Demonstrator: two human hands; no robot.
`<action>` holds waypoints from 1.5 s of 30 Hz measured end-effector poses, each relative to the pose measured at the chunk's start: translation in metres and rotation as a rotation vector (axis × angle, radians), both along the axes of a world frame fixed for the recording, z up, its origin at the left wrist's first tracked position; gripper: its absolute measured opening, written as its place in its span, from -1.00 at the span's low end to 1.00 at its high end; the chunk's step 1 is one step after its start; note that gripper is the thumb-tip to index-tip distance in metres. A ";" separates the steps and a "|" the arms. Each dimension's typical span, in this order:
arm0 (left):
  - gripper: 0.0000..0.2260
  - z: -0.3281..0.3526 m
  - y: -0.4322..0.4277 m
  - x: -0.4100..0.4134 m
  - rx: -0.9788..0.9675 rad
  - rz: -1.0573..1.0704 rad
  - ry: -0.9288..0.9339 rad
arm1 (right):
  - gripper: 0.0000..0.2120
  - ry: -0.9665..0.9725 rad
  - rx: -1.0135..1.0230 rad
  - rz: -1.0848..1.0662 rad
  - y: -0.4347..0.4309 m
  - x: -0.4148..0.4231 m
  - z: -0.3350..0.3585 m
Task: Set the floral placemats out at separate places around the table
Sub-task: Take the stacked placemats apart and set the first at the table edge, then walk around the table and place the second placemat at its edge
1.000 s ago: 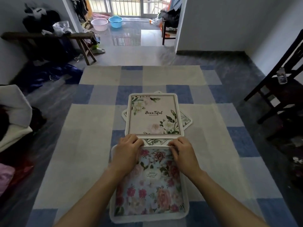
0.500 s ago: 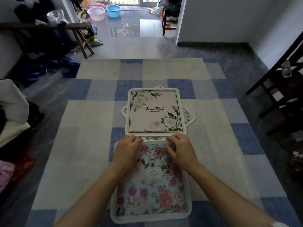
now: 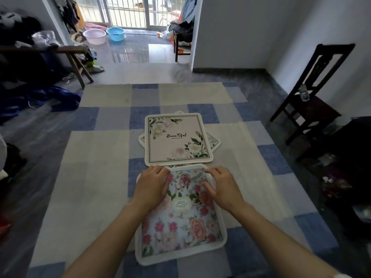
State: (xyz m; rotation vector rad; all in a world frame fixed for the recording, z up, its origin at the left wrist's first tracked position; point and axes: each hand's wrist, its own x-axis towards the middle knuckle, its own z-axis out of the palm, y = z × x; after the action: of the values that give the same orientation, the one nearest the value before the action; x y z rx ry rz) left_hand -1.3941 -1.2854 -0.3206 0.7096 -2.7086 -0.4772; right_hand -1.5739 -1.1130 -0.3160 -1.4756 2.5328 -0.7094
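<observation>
A placemat printed with pink roses point(image 3: 180, 227) lies flat on the checked tablecloth point(image 3: 96, 167), right in front of me. My left hand point(image 3: 152, 187) covers its far left corner with the fingers curled over the edge. My right hand point(image 3: 222, 187) pinches its far right corner. Just beyond sits a cream placemat point(image 3: 176, 137) with white flowers and the word "Beautiful". It lies on top of another mat point(image 3: 213, 140), turned at an angle, of which only the corners show. A narrow gap separates the rose mat from the cream one.
A dark wooden chair point(image 3: 313, 97) with a plastic bottle on its seat stands at the table's right. A wooden bench point(image 3: 60, 50) with clutter stands at the far left. A pink basin point(image 3: 94, 36) and a blue basin point(image 3: 115, 33) sit near the balcony door.
The rose placemat's far edge, tucked against the stack before, now lies apart from the cream mat. Both hands slid slightly toward me with it. The camera tilted up a little.
</observation>
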 end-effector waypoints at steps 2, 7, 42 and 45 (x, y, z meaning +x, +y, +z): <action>-0.82 -0.002 0.007 0.003 0.020 0.010 -0.006 | -0.63 0.001 0.011 -0.001 0.010 0.002 -0.001; -0.78 -0.010 0.031 0.009 0.068 0.028 -0.057 | -0.65 -0.003 0.033 0.004 0.030 -0.002 -0.009; -0.75 -0.070 0.232 -0.117 0.150 0.550 -0.541 | -0.59 0.007 0.235 0.712 0.074 -0.105 -0.075; -0.80 -0.070 0.236 -0.115 0.105 0.464 -0.564 | -0.55 0.038 0.262 0.785 0.064 -0.100 -0.076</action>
State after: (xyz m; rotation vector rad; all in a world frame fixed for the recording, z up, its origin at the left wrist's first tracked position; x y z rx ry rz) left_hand -1.5094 -1.0497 -0.3906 1.6661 -2.8648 -0.3393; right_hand -1.6739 -1.0492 -0.3923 -2.1407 1.7167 -0.2111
